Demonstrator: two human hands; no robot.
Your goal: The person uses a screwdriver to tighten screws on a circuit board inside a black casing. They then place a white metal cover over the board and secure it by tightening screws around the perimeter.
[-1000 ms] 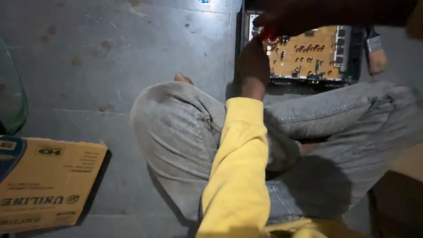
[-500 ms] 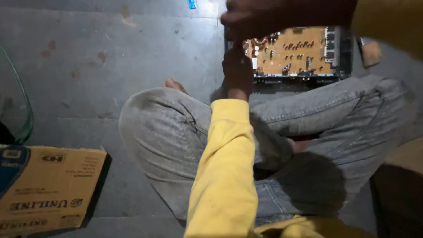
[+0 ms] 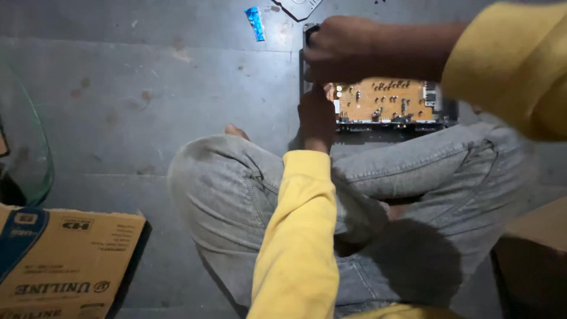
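Landmark: the orange circuit board (image 3: 387, 101), lying flat in a dark frame (image 3: 378, 127) on the grey floor (image 3: 177, 88), just beyond the person's crossed legs.
Left hand (image 3: 316, 115): at the board's near-left corner, fingers curled against the frame's edge; whether it clasps the edge or only presses on it cannot be told, since the back of the hand hides the fingertips.
Right hand (image 3: 339, 50): reaches across above the board, clenched around the dark upper-left corner of the frame, at the board's far-left side.
Sleeves: yellow on both arms; the left one runs from the bottom edge of the view straight up to the board.
Legs: grey jeans (image 3: 248, 195), folded, the knees on the near side of the board.
Blue wrapper (image 3: 256, 22): on the floor, off to the far left of the board.
Cardboard box (image 3: 59, 260): well apart from the board, at the near left.
Glass piece (image 3: 26, 147): curved, greenish, far left of the board, just above the box.
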